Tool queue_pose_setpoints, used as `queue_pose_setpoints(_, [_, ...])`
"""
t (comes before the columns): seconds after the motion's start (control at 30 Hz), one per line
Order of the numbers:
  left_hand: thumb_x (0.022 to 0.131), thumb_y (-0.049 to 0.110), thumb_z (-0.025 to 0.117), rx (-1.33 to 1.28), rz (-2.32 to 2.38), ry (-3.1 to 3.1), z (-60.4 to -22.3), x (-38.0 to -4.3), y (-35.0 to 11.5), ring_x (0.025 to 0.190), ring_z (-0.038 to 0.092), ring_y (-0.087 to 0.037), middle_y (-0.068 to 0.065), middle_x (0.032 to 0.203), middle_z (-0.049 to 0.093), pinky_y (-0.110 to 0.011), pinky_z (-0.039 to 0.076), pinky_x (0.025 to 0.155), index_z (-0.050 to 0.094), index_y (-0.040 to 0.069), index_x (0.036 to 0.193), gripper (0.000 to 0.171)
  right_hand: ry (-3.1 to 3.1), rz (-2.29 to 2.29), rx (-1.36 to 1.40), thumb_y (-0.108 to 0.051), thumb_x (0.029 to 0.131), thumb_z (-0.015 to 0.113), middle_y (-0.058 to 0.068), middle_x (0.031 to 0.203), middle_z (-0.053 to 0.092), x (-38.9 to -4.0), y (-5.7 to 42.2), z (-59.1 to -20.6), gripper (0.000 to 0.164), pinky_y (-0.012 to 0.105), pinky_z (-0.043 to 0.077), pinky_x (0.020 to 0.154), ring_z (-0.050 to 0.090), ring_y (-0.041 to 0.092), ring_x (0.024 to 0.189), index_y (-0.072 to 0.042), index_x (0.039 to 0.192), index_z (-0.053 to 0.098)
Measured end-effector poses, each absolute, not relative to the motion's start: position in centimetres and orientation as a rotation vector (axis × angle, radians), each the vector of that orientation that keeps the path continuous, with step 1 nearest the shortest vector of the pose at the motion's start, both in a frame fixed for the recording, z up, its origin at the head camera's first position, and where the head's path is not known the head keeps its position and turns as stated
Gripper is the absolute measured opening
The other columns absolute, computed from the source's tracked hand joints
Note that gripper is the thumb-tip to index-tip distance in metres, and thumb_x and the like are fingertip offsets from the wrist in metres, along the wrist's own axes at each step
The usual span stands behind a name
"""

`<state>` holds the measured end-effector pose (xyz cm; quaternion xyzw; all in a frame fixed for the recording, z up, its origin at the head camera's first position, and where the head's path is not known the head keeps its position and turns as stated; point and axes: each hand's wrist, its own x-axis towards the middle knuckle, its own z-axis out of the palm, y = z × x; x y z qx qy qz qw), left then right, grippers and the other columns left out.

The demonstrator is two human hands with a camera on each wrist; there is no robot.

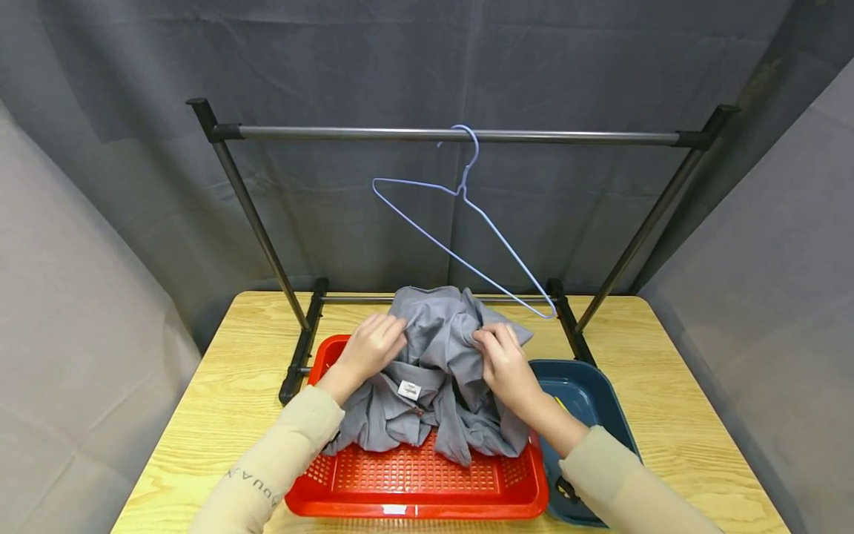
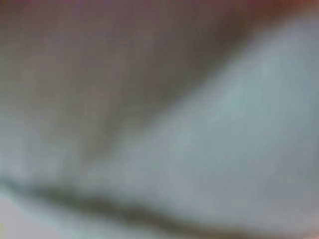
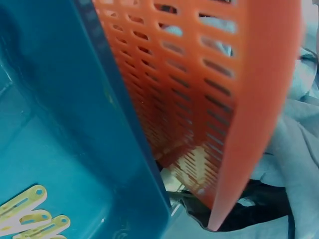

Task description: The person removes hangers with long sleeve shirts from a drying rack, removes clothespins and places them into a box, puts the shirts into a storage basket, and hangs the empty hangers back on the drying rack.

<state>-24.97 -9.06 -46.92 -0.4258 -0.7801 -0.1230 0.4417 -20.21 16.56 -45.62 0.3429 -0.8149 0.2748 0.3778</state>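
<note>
A crumpled grey shirt (image 1: 434,348) with a white label (image 1: 409,390) lies in the red plastic basket (image 1: 414,510), its upper part lifted toward the far side. My left hand (image 1: 373,348) grips the cloth on the left, fingers curled. On the right, my right hand (image 1: 507,367) pinches a fold between thumb and fingers. The left wrist view is too blurred to make out details. In the right wrist view, the basket's slotted wall (image 3: 199,84) stands beside the blue tray (image 3: 65,134), with grey cloth (image 3: 299,144) beyond it.
A light blue hanger (image 1: 467,194) hangs from the metal rail (image 1: 333,133) of a rack behind the basket. Several yellow clothespins (image 3: 30,214) lie in the blue tray. Grey curtains (image 1: 347,59) surround the wooden table (image 1: 213,400).
</note>
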Motion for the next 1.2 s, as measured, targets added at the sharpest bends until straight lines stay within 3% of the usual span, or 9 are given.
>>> queue_pose_setpoints(0.13, [0.087,0.011,0.052,-1.081,-0.303,-1.869,-46.5,-24.4,-9.3,0.071,0.059,-0.025,-0.011,0.079,0.061,-0.035,0.049,0.070,0.061,-0.002,0.091,0.017,-2.032,0.656,0.956,-0.012,0.098,0.033,0.014,0.089,0.050,-19.6,16.3,-45.3,0.029,0.036,0.045,0.068,0.049,0.027,0.078,0.002,0.091,0.057])
queue_pose_setpoints(0.53, [0.089,0.015,0.050,-1.172,-0.274,-1.741,-44.6,-21.5,-9.8,0.063,0.057,-0.022,-0.008,0.070,0.058,-0.033,0.049,0.062,0.061,-0.001,0.083,0.020,-1.908,0.587,1.122,-0.002,0.092,0.033,0.012,0.086,0.052,-17.2,15.3,-44.0,0.027,0.031,0.043,0.065,0.047,0.024,0.073,0.002,0.089,0.059])
queue_pose_setpoints(0.77, [0.082,0.010,0.051,-1.237,-0.262,-1.704,-44.1,-19.8,-9.9,0.055,0.053,-0.018,-0.006,0.064,0.054,-0.029,0.047,0.055,0.060,0.000,0.078,0.015,-1.845,0.564,1.193,0.002,0.092,0.033,0.011,0.086,0.052,-15.8,15.0,-44.1,0.025,0.029,0.043,0.063,0.048,0.022,0.072,0.002,0.088,0.058])
queue_pose_setpoints(1.1, [0.084,0.015,0.037,-1.344,-0.187,-1.852,-43.7,-18.0,-10.1,0.046,0.046,-0.012,-0.001,0.062,0.048,-0.024,0.041,0.043,0.057,0.005,0.078,0.023,-1.846,0.523,1.340,0.002,0.093,0.031,0.009,0.087,0.052,-14.5,14.7,-45.0,0.028,0.022,0.043,0.062,0.046,0.018,0.071,-0.002,0.088,0.058])
queue_pose_setpoints(1.2, [0.079,0.015,0.042,-1.379,-0.160,-1.925,-44.0,-17.9,-10.1,0.046,0.045,-0.012,0.000,0.063,0.046,-0.024,0.040,0.043,0.055,0.008,0.078,0.014,-1.886,0.491,1.369,0.001,0.094,0.031,0.008,0.089,0.052,-14.4,14.6,-45.4,0.028,0.022,0.043,0.063,0.047,0.017,0.072,-0.004,0.088,0.058])
